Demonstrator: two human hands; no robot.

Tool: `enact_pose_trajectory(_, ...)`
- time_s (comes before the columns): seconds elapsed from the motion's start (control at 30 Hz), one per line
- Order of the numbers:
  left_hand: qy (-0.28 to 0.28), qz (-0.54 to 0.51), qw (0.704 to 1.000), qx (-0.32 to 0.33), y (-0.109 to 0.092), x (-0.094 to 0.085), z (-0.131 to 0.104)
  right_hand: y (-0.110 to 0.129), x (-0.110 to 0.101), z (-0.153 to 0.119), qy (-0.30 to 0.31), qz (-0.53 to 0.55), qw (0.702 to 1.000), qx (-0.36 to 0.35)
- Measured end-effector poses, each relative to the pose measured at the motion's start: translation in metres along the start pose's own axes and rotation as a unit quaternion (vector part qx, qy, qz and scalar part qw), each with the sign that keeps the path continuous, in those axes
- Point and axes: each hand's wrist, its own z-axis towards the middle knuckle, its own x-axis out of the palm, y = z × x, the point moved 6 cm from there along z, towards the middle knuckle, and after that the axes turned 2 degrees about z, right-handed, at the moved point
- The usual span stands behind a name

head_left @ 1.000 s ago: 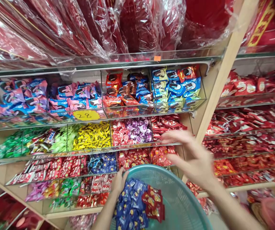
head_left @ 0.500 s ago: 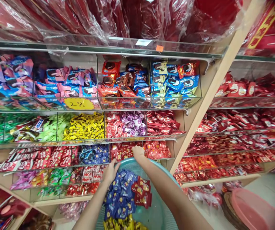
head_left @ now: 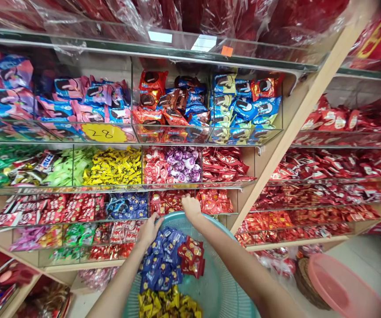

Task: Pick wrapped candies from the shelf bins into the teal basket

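My left hand (head_left: pixel 149 229) is closed on the far-left rim of a teal plastic basket (head_left: pixel 225 285). Inside it lie blue candy packets (head_left: pixel 162 260), a few dark red packets (head_left: pixel 192 256) and, closest to me, yellow-wrapped candies (head_left: pixel 169 304). Beyond the far rim, my right hand (head_left: pixel 191 208) reaches to the low shelf, at a compartment of red candy packets (head_left: pixel 165 202). Its fingers are curled together, and whatever is in them is hidden by the hand.
Glass-fronted shelves hold yellow candies (head_left: pixel 114 167), purple-wrapped candies (head_left: pixel 184 163) and cookie packs (head_left: pixel 173 99). A slanting wooden upright (head_left: pixel 293 123) divides them from red packets at right. A pink basin (head_left: pixel 339 282) stands on the floor at lower right.
The view has shifted slightly, so the shelves and basket appear a little higher. My left hand stays on the rim and my right hand stays at the red packets.
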Motion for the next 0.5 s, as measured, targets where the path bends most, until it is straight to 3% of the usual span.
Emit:
enact_pose_trajectory(0.13, 0.002, 0.002, 1.000, -0.003, 0.001, 0.001, 0.000, -0.007, -0.019, -0.021, -0.047, 0.027, 0.998, -0.021)
enact_pose_trajectory(0.23, -0.002, 0.003, 1.000, 0.001, 0.001, 0.002, 0.000, -0.020, -0.021, -0.043, -0.065, 0.158, 0.983, -0.061)
enact_pose_trajectory(0.33, -0.005, 0.005, 1.000, 0.006, 0.001, 0.002, 0.000, -0.040, 0.006, -0.061, 0.015, 0.345, 0.935, -0.078)
enact_pose_trajectory(0.4, -0.005, 0.010, 1.000, 0.003, 0.002, 0.002, 0.000, -0.051, 0.033, -0.069, 0.079, 0.396, 0.912, -0.077)
enact_pose_trajectory(0.5, -0.001, 0.028, 1.000, -0.003, 0.002, 0.002, 0.000, -0.063, 0.061, -0.074, 0.089, 0.325, 0.939, -0.070)
